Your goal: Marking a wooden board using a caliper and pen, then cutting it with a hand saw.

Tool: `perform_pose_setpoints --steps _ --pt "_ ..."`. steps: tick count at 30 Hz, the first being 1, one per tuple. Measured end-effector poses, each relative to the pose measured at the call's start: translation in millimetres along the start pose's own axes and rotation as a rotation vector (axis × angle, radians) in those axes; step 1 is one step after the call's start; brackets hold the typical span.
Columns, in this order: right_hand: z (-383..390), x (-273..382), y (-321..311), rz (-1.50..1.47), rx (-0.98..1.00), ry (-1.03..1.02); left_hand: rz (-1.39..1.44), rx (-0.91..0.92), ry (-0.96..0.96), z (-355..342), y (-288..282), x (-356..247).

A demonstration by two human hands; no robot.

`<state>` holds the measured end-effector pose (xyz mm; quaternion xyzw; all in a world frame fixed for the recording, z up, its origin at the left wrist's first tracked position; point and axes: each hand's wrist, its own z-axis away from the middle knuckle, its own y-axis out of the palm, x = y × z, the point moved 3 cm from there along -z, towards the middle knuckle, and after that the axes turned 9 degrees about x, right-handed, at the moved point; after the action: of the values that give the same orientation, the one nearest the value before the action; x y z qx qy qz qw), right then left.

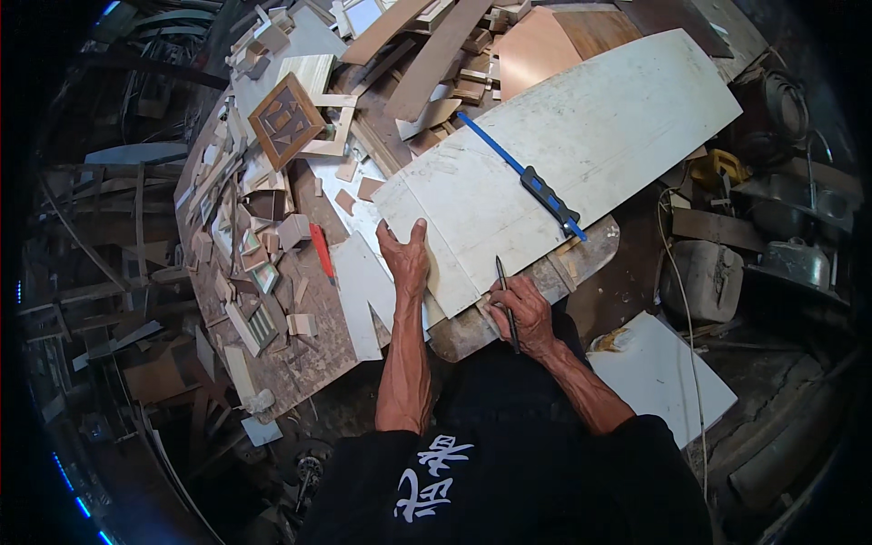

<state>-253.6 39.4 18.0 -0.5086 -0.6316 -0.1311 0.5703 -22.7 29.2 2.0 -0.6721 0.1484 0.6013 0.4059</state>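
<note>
A long pale board (599,145) lies diagonally across the front of the cluttered workbench (309,363). My left hand (404,254) rests at its left end, thumb and forefinger spread apart. Near the board's lower edge, my right hand (522,313) grips a dark pencil (501,272), fingers curled round it. A blue straightedge (493,143) with a black body (542,193) lies across the board to the right of both hands. Left of my left hand are a red tool (320,250) and a white offcut (359,304).
Wood blocks and offcuts crowd the bench's left and back, with a brown square frame (284,121) and a copper-coloured panel (536,50). Below right are a white panel (663,381), a cord (690,336), a jerrycan (698,282) and metal vessels (795,263). Scrap timber (100,236) fills the left.
</note>
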Motion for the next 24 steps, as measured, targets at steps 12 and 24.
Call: perform_pose_setpoints --steps 12,24 --pt "-0.6 0.1 0.2 -0.024 0.010 0.021 0.058 0.051 0.028 -7.2 1.7 6.9" --pt "-1.6 -1.3 -5.0 -0.022 0.022 0.024 0.038 0.041 -0.061 -7.0 4.9 -0.9"
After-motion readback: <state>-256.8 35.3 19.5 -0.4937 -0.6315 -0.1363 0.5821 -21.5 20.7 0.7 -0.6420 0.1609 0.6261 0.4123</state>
